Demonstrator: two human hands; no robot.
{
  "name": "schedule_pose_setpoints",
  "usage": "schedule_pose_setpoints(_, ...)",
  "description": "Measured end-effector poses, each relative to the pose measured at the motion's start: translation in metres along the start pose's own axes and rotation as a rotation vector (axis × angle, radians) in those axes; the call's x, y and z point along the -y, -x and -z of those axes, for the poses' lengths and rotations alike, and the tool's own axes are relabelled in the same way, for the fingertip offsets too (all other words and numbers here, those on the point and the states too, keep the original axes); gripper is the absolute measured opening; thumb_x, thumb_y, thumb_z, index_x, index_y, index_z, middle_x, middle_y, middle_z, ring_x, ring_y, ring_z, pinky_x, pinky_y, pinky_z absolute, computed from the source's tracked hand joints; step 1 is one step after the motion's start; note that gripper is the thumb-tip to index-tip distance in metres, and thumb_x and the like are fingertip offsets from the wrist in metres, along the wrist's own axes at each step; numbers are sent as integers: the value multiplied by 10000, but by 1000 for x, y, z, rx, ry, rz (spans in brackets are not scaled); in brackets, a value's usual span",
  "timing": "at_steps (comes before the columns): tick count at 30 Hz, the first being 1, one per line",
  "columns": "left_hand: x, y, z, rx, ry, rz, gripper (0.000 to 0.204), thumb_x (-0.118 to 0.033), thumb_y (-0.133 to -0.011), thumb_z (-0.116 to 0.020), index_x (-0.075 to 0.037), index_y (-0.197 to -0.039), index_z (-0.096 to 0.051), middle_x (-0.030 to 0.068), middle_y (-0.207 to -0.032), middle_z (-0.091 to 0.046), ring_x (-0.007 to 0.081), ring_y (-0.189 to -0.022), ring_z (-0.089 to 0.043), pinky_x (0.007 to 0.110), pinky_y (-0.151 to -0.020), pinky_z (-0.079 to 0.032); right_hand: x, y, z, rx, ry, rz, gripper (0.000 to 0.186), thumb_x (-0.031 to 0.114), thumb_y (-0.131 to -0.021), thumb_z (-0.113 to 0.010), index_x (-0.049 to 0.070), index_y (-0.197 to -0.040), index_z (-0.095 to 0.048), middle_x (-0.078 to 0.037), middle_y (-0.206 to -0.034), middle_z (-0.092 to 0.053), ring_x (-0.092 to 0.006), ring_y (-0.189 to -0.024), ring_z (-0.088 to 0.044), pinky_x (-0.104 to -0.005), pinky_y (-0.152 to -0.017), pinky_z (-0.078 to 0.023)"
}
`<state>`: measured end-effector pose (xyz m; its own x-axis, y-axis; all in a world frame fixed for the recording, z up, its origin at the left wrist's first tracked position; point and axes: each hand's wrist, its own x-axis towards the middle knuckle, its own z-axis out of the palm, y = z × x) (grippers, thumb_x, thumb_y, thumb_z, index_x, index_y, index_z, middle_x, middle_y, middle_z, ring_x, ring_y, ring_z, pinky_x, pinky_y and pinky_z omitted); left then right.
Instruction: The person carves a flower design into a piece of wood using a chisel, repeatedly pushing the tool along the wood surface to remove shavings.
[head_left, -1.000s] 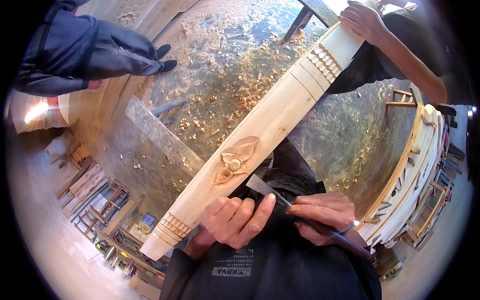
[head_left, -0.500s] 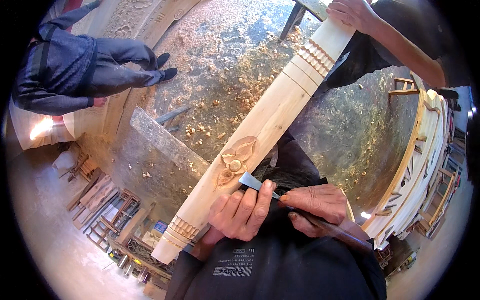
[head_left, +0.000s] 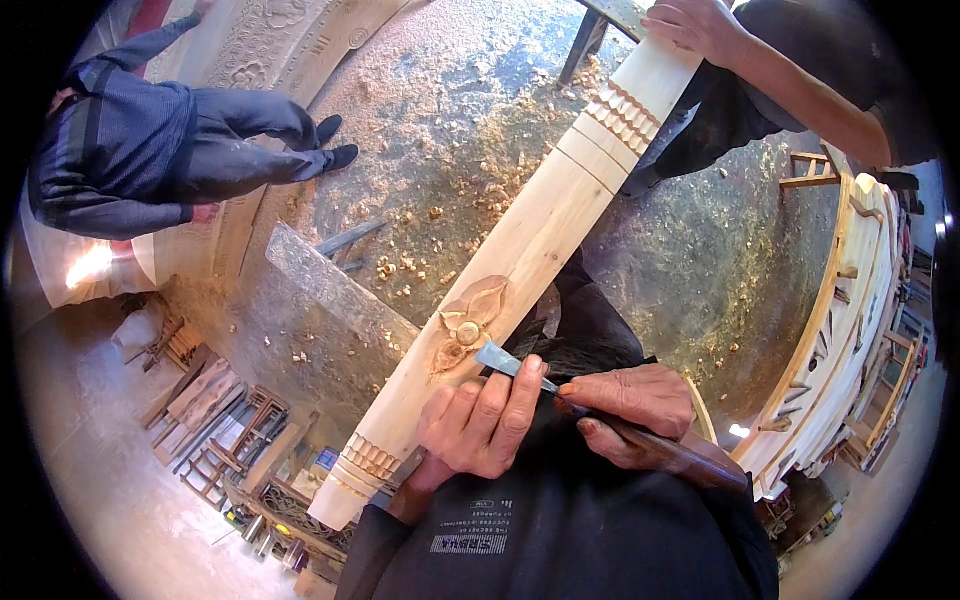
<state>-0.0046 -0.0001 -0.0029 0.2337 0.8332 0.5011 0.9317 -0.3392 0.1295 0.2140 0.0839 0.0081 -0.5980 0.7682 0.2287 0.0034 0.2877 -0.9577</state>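
A: What has just changed around the beam (head_left: 540,245)?

B: The chisel (head_left: 503,362). A second ago its blade sat off the beam's near edge; now its tip overlaps that edge, just beside the carved flower (head_left: 468,333).

A: What does that mean for the work?

B: My reading is that the cutting edge is being lined up with the flower's near side. Whether steel touches wood, I can't tell.

A: And the beam itself?

B: It slants across in front of the carver, with another person's hand (head_left: 695,28) at its far end.

A: How does each grip stand?

B: The left grip (head_left: 475,425), close by the beam's near edge, is nearly closed, fingers curled, one fingertip against the blade; its thumb is hidden. The right grip (head_left: 640,405), farther out from the beam, is wrapped snugly round the chisel's shank and handle.

A: Any writing?

B: Small pale print with a striped block (head_left: 468,544) on the dark shirt (head_left: 610,530), on the beam's near side. I leave its words out. On the beam and chisel I make out no label.
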Motion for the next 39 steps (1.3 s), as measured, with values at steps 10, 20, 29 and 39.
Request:
schedule_pose_setpoints(10,-4,-3,-2,13,-34,64,327,-170,-1019,-777,-38,-1319,-773,11,-953,-727,88,-668,-580,247,-566,-382,-1,-7,1,44,-36,-133,299,2,-858,-808,-34,-1155,-798,-180,-943,-824,-308,-803,-834,-382,-719,-661)
schedule_pose_setpoints(20,-1,-7,7,70,47,2,360,-182,-1019,-777,-23,-1342,-764,15,-923,-717,98,-653,-558,259,-558,-383,3,-13,26,145,-21,101,429,302,-1011,-803,-101,-1149,-757,-193,-899,-801,-331,-798,-823,-403,-712,-664)
schedule_pose_setpoints(29,-5,-3,2,-86,70,102,363,-181,-969,-855,-19,-1287,-787,-12,-816,-657,98,-616,-546,271,-539,-382,15,-25,22,145,91,166,524,392,-873,-934,-51,-1109,-785,-164,-938,-798,-272,-773,-802,-367,-684,-639)
schedule_pose_setpoints(39,-19,-34,-7,-250,684,552,210,-88,-935,-831,-40,-1136,-792,19,-852,-708,123,-727,-660,294,-623,-494,45,-87,6,194,-178,156,573,493,-986,-800,-51,-1135,-702,-209,-1045,-786,-324,-893,-809,-408,-787,-637)
